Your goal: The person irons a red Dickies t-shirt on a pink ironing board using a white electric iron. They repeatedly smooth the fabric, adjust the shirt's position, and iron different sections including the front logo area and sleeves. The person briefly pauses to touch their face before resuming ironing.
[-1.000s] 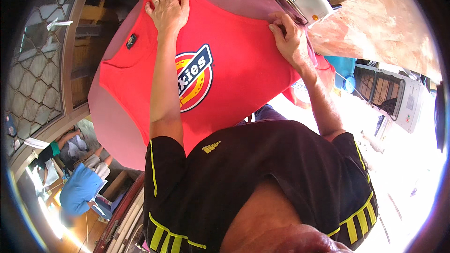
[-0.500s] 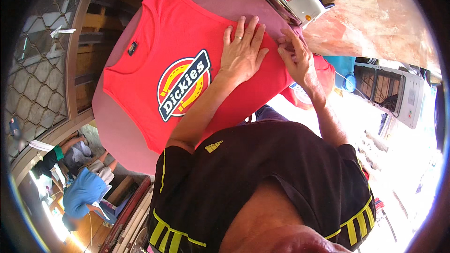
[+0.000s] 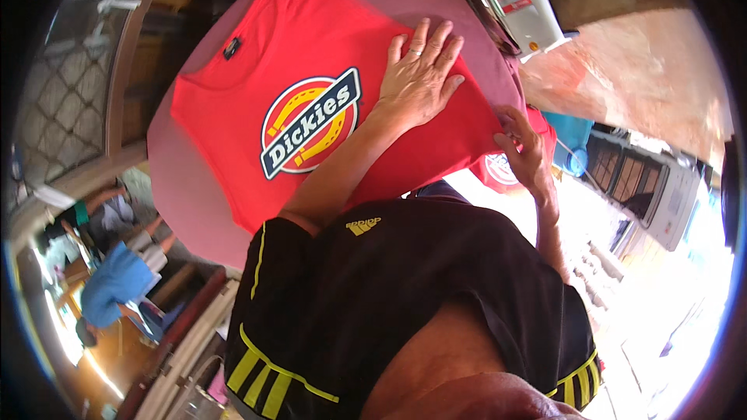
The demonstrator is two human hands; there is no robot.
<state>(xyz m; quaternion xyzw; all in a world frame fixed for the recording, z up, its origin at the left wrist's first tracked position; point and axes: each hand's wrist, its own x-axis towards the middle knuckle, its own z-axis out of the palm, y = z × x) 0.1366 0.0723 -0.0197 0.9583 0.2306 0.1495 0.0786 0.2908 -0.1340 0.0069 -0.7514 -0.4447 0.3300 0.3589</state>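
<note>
Red shirt [image 3: 257, 101] lies on the ironing board [image 3: 179, 187]; my left hand [image 3: 420, 78] presses flat (fingers spread), right hand [image 3: 525, 152] grips its edge.

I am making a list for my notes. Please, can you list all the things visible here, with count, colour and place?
T-shirt: one, red with a round badge, spread flat on the board.
Ironing board: one, dull pink cover, under the shirt.
Iron: one, white, at the board's far end.
Blue container: one, right of the board, low down.
Left hand: flat on the shirt.
Right hand: at the shirt's edge, over the board's side.
</note>
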